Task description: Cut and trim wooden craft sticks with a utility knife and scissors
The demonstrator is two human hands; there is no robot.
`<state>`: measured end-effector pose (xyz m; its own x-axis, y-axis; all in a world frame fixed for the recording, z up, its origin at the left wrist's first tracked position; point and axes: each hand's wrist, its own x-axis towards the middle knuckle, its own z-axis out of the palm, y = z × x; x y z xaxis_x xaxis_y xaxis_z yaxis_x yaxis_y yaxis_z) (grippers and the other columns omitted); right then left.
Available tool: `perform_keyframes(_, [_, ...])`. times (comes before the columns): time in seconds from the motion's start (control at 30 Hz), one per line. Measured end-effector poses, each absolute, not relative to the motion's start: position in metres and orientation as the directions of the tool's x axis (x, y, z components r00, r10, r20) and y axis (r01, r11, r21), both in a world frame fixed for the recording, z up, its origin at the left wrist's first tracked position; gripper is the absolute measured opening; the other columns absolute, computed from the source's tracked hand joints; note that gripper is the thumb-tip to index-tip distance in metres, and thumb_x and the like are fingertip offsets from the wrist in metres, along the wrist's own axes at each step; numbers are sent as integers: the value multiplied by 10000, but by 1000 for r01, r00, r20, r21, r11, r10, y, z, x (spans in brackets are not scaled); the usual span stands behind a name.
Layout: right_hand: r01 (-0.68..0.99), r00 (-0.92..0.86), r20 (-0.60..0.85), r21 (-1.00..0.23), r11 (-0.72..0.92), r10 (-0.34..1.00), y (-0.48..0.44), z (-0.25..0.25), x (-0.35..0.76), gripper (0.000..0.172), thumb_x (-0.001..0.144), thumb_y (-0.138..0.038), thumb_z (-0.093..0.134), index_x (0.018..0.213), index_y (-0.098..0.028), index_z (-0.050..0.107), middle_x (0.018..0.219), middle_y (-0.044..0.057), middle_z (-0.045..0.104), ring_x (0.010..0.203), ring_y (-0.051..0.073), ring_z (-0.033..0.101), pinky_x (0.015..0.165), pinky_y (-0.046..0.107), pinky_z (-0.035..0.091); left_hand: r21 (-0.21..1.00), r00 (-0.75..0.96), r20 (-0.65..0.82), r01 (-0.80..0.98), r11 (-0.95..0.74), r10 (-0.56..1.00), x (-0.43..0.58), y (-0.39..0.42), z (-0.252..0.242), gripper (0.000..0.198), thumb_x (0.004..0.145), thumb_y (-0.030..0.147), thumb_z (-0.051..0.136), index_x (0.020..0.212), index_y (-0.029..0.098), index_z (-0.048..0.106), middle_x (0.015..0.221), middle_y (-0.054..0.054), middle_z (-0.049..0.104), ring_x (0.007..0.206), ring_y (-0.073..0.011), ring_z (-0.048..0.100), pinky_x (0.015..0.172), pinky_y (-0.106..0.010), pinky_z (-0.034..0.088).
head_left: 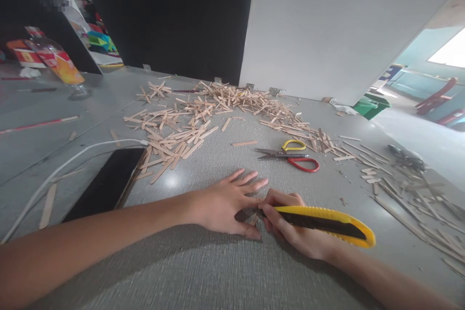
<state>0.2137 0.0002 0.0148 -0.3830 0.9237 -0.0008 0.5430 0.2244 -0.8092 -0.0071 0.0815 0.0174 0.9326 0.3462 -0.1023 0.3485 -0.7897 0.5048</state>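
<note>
My right hand (290, 225) grips a yellow and black utility knife (327, 223), its tip pointing left toward a small piece of wooden stick (254, 219) on the grey table (203, 266). My left hand (227, 206) lies flat on the table with fingers stretched out, pressing down beside that small piece. The two hands touch at the fingertips. The blade itself is hidden between the fingers.
A big heap of wooden craft sticks (203, 116) spreads across the far table. Scissors (290, 156) with yellow and red handles lie behind the hands. A black phone (107, 184) with a white cable (65, 162) lies at left. A plastic bottle (58, 63) stands far left; more sticks (410, 198) lie at right.
</note>
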Motion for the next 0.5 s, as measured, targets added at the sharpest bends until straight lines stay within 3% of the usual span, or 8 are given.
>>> perform_keyframes(0.27, [555, -420, 92, -761, 335, 903, -1, 12, 213, 368, 1092, -440, 422, 795, -248, 522, 694, -39, 610, 621, 165, 553, 734, 376, 379, 525, 944, -20, 290, -801, 328, -10, 83, 9, 769, 955, 675, 652, 1616, 349, 435, 1768, -54, 165, 1631, -381, 66, 1323, -616, 66])
perform_keyframes(0.5, [524, -429, 169, -753, 397, 887, -1, 6, 212, 330, 1089, -374, 458, 793, -238, 508, 698, -49, 574, 620, 144, 522, 708, 342, 375, 544, 942, -67, 312, -779, 330, -9, 84, 14, 843, 940, 718, 641, 1647, 347, 370, 1768, -65, 147, 1636, -368, 43, 1316, -617, 73])
